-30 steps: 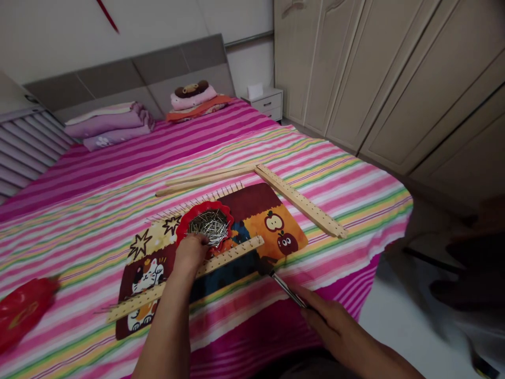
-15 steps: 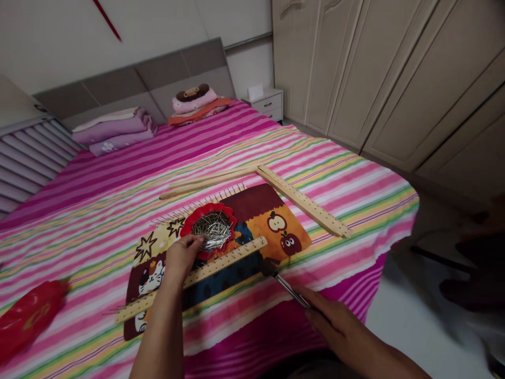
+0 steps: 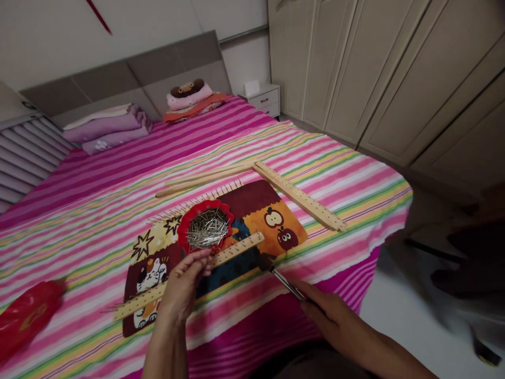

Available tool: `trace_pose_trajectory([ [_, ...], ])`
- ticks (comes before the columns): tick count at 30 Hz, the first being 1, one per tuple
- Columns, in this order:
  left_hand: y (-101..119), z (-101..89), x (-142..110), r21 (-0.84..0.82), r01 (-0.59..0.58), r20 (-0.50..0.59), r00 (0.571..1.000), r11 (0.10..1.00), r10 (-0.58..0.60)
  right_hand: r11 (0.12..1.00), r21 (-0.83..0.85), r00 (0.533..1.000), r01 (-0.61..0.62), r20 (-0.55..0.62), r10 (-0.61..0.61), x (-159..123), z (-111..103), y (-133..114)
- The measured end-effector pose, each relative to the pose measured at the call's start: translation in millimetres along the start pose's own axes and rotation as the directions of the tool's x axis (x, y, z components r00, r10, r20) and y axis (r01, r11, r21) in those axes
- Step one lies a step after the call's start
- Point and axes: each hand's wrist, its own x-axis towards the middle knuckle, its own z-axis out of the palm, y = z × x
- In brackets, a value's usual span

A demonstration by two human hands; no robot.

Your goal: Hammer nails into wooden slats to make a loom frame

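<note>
My left hand (image 3: 189, 276) is closed in a pinch over the middle of the near wooden strip (image 3: 236, 250), just below the bowl. A thin nail, mostly hidden, appears to be between its fingertips. Holes run along this pale strip, and several nails stand in its two ends. A red scalloped bowl (image 3: 182, 231) heaped with loose nails (image 3: 209, 229) sits behind the strip. My right hand (image 3: 325, 313) is wrapped round the handle of a hammer (image 3: 286, 281), whose dark head (image 3: 265, 261) is low beside the strip's right end.
A patterned mat (image 3: 252, 200) lies under the bowl and strip on the striped bed cover (image 3: 366, 195). Beyond it are a nail-studded strip (image 3: 197, 201), a holed strip (image 3: 300, 196) and plain strips (image 3: 209, 178). A red bag (image 3: 31, 318) lies at left.
My left hand has moved from the nails at the bowl's near edge down to the near strip. My right hand still holds the hammer in nearly the same place. The view has shifted slightly.
</note>
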Motion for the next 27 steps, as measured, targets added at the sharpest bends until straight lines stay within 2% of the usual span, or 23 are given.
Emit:
trace_pose_trajectory([
  [3,-17,4.7,-10,0.001,0.060,0.043,0.997,0.998,-0.060,1.000,-0.006,1.000,-0.003,-0.005,0.003,0,1,1],
  [7,-33,9.2,-15,-0.032,0.095,-0.010,0.995,0.995,-0.096,1.000,-0.005,1.000,-0.017,0.000,0.017,-1,0,-3],
  [13,-48,14.1,-8,-0.020,-0.039,-0.158,0.987,0.999,0.035,1.000,0.003,1.000,-0.025,-0.003,0.025,0,0,-4],
  [18,-63,19.9,4,0.052,-0.155,-0.258,0.952,0.987,0.163,1.000,0.011,0.999,-0.023,0.028,0.022,0,0,-2],
  [20,-67,22.0,7,0.073,-0.190,-0.273,0.941,0.979,0.203,1.000,0.010,0.999,-0.022,0.037,0.022,0,0,-1],
  [27,-69,30.0,12,0.091,-0.190,-0.273,0.939,0.977,0.208,1.000,-0.017,1.000,-0.018,0.020,0.019,-1,1,0],
])
